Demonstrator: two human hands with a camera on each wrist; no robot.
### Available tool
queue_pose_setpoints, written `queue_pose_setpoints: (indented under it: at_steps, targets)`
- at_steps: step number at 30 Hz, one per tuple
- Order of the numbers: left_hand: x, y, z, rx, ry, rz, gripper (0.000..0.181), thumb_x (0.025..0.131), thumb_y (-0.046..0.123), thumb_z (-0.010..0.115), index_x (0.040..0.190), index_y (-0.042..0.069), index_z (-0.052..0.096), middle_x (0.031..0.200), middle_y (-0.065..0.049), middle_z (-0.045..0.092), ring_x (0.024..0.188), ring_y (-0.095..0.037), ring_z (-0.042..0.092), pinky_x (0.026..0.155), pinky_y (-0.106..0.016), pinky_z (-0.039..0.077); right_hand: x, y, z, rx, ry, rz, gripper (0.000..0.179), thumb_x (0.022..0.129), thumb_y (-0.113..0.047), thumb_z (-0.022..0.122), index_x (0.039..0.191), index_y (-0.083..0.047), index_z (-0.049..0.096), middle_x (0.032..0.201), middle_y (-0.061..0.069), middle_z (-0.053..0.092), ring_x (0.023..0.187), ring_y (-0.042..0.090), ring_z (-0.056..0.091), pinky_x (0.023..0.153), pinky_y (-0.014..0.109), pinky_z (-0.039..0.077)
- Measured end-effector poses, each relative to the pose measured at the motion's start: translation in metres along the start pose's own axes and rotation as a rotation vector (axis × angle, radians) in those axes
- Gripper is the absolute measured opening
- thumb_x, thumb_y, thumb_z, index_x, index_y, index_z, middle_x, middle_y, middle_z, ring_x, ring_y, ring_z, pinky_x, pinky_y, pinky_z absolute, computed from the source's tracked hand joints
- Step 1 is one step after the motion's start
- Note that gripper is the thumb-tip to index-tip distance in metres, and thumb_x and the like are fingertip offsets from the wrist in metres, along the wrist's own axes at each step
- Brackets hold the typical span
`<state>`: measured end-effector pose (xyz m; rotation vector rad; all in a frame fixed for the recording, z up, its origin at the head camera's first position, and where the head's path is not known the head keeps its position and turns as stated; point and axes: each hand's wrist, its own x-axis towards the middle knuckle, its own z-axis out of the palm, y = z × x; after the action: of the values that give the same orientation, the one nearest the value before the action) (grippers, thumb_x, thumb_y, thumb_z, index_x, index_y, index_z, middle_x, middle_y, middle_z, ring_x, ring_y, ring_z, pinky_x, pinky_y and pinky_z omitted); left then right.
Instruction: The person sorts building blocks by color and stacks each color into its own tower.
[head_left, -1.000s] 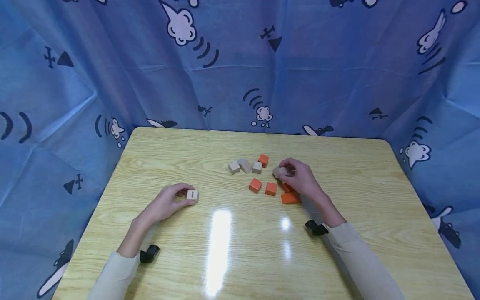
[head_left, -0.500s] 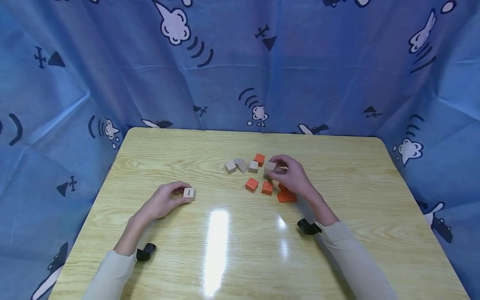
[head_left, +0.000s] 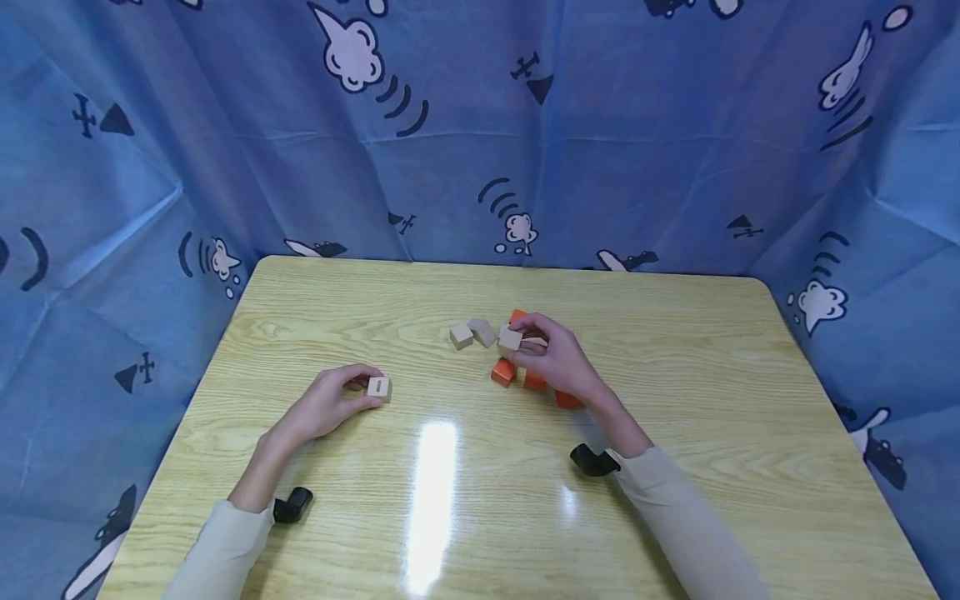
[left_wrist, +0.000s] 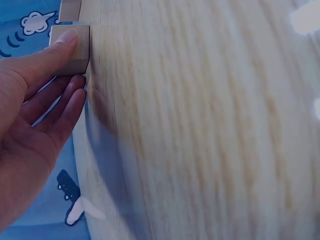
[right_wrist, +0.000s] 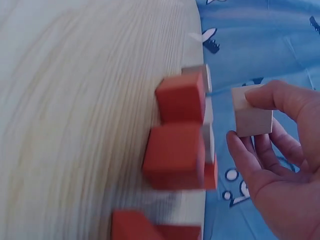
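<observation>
My left hand (head_left: pixel 332 404) pinches a pale wooden cube (head_left: pixel 379 388) between thumb and fingers at the table's left side; a dark short mark shows on its top. In the left wrist view the thumb presses the face of that wooden cube (left_wrist: pixel 71 49). My right hand (head_left: pixel 558 358) pinches another plain wooden cube (head_left: pixel 510 341), held up over the group of blocks. The right wrist view shows this wooden cube (right_wrist: pixel 253 111) raised off the table, with the thumb on top. Below the right hand lie orange blocks (head_left: pixel 503 372), partly covered by it.
Two pale blocks, a cube (head_left: pixel 461 336) and a slanted grey-beige block (head_left: pixel 482 332), lie left of the right hand. Behind its fingers an orange block (head_left: pixel 518 317) peeks out. The light wooden table (head_left: pixel 337 308) ends at a blue patterned curtain (head_left: pixel 450 125).
My right hand has lifted its wooden cube and carried it left over the other blocks. The left hand holds its cube in the same place. The head view has shifted slightly.
</observation>
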<state>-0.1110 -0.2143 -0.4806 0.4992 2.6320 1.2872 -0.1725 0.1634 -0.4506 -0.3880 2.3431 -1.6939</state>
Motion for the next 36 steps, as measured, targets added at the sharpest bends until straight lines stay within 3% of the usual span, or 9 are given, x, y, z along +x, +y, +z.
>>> queue_pose_setpoints:
  at_steps: [13, 18, 26, 36]
  targets:
    - [0.002, 0.001, 0.002, 0.012, 0.004, -0.010, 0.035, 0.092, 0.013, 0.079, 0.123, 0.003, 0.069, 0.108, -0.006, 0.073, 0.100, -0.021, 0.068, 0.087, -0.042, 0.056, 0.008, -0.012, 0.043, 0.030, -0.100, -0.112, 0.037, 0.089, 0.010, 0.074, 0.123, 0.003, 0.060, 0.137, 0.020, 0.054, 0.123, 0.034, 0.061, 0.103, 0.040, 0.052]
    - [0.002, 0.002, 0.002, 0.012, 0.005, -0.014, 0.035, 0.091, 0.013, 0.080, 0.123, 0.003, 0.070, 0.108, -0.006, 0.073, 0.100, -0.021, 0.068, 0.087, -0.042, 0.056, 0.011, -0.012, 0.060, 0.034, -0.127, -0.154, 0.037, 0.086, 0.012, 0.075, 0.120, 0.004, 0.062, 0.130, 0.018, 0.057, 0.119, 0.033, 0.062, 0.103, 0.039, 0.052]
    - [-0.001, 0.001, 0.001, 0.009, 0.008, -0.023, 0.033, 0.091, 0.014, 0.080, 0.122, 0.004, 0.070, 0.108, -0.006, 0.073, 0.100, -0.021, 0.068, 0.087, -0.043, 0.056, 0.017, -0.010, 0.090, -0.018, -0.194, -0.163, 0.036, 0.087, 0.012, 0.074, 0.120, 0.005, 0.062, 0.122, 0.016, 0.060, 0.114, 0.028, 0.062, 0.100, 0.039, 0.054]
    - [0.001, 0.000, 0.001, 0.009, 0.021, -0.006, 0.032, 0.091, 0.012, 0.080, 0.120, 0.004, 0.071, 0.108, -0.006, 0.073, 0.101, -0.022, 0.069, 0.090, -0.044, 0.056, 0.021, -0.009, 0.117, -0.064, -0.243, -0.136, 0.039, 0.085, 0.012, 0.077, 0.120, 0.004, 0.062, 0.121, 0.016, 0.061, 0.111, 0.026, 0.063, 0.100, 0.028, 0.052]
